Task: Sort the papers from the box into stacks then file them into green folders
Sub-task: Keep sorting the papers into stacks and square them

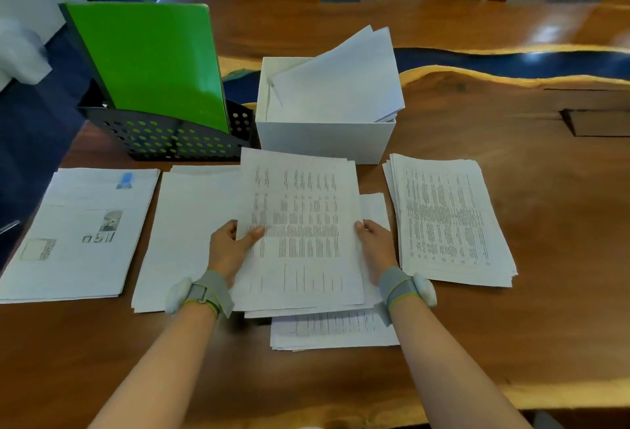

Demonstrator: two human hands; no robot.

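Observation:
I hold a bundle of printed table sheets (300, 230) above the table in both hands. My left hand (231, 248) grips its left edge, thumb on top. My right hand (375, 244) grips its right edge. Behind it stands the white box (324, 138) with several blank-looking sheets (341, 80) leaning out. Green folders (150, 63) stand in a black perforated rack (170, 142) at the back left. On the table lie a stack with pictures (81, 237) at the left, a mostly blank stack (191, 230), a stack of tables (450, 220) at the right and another stack (334, 333) under my hands.
The wooden table (511, 326) has a dark blue resin strip (511, 60) running across its back right and a rectangular cut-out hatch (600, 121) at the far right. Its left edge drops to a dark floor (34, 128).

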